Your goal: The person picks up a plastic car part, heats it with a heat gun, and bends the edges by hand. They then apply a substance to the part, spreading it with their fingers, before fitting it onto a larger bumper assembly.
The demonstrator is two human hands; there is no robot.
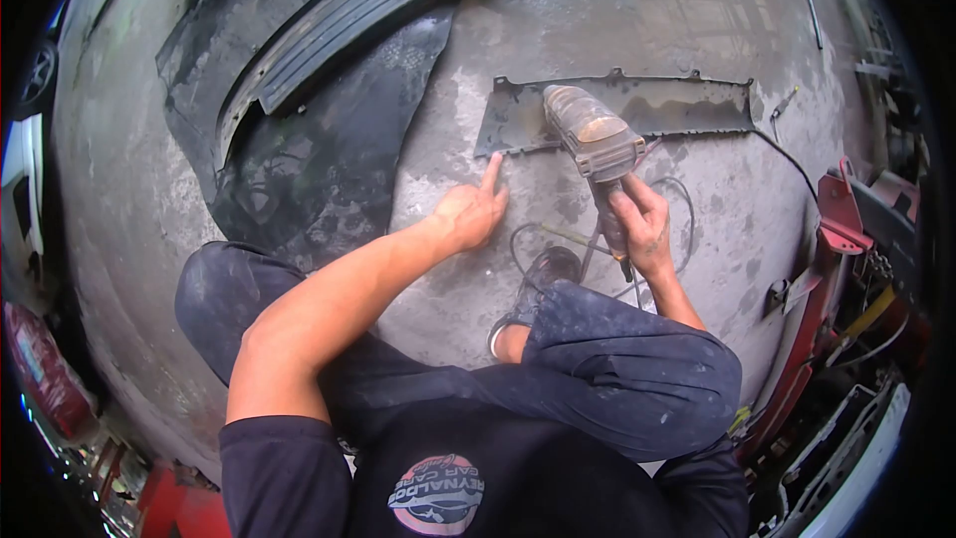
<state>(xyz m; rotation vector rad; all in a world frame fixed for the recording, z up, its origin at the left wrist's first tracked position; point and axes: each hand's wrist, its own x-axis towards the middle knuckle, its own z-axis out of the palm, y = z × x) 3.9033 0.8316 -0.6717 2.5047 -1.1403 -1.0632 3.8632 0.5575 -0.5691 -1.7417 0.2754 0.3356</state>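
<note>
In my right hand (645,227) is a worn, dusty heat gun (595,130), gripped by its handle with the barrel angled up and left. It overlaps a long grey trim panel (692,108) that lies flat on the floor, with small tabs along its edges and darker patches on its face. My left hand (470,214) holds nothing. Its index finger points out, with the fingertip right at the panel's lower left edge, while the other fingers are partly curled.
A dark mat (329,164) lies on the concrete floor (438,309) to the left, with a ribbed black plastic part (319,30) across it. Cords (687,209) loop near my shoe (538,289). A red metal stand (844,209) and more equipment line the right side.
</note>
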